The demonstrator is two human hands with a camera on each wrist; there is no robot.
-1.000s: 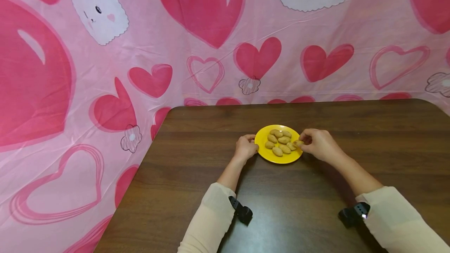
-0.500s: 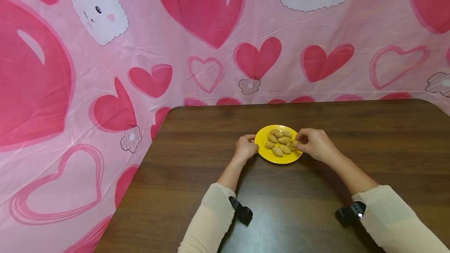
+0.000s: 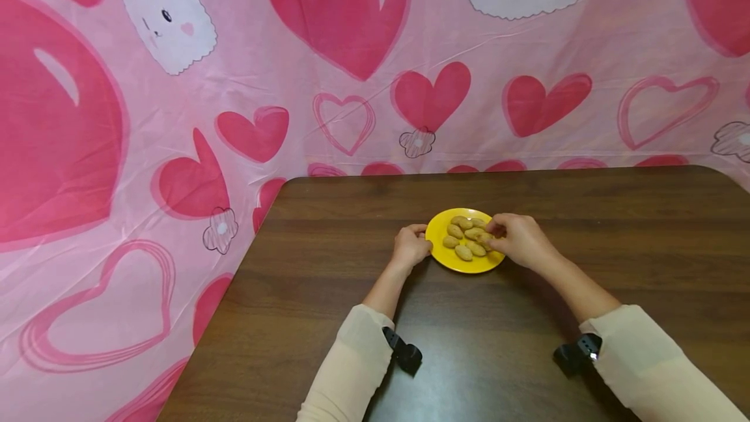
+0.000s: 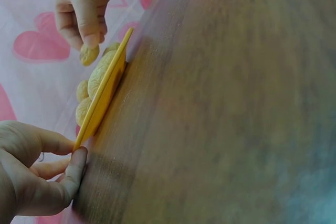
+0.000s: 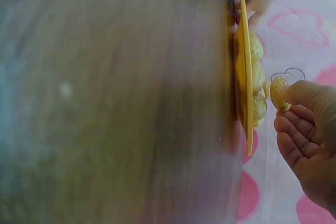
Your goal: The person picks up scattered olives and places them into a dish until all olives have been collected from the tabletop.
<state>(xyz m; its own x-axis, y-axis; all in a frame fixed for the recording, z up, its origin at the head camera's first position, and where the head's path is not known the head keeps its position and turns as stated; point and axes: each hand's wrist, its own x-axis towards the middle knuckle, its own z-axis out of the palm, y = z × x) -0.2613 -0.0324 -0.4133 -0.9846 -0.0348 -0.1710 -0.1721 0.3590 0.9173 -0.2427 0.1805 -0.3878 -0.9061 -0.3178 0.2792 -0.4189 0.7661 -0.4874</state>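
A yellow plate (image 3: pixel 436 234) lies on the brown table with several tan, wrinkled, oval nut-like pieces (image 3: pixel 463 253) on it. My left hand (image 3: pixel 411 246) pinches the plate's left rim between thumb and fingers, seen closely in the left wrist view, where the plate (image 4: pixel 109 90) appears edge-on. From the right side, my right hand (image 3: pixel 524 241) reaches over the plate. Its thumb and fingertips pinch one nut-like piece (image 5: pixel 279 93), held just above the other pieces. The right hand's remaining fingers (image 5: pixel 296 140) are curled loosely. In the head view those fingertips hide part of the pile.
The wooden table (image 3: pixel 328 266) spreads around the plate, with its far edge a short way behind. A pink cloth (image 3: pixel 351 31) printed with hearts hangs behind and to the left. Each wrist carries a black camera (image 3: pixel 405 353) on a strap.
My right hand has moved left, from the plate's right rim to over the pile, carrying the pinched piece. The left hand and the plate have stayed in place.
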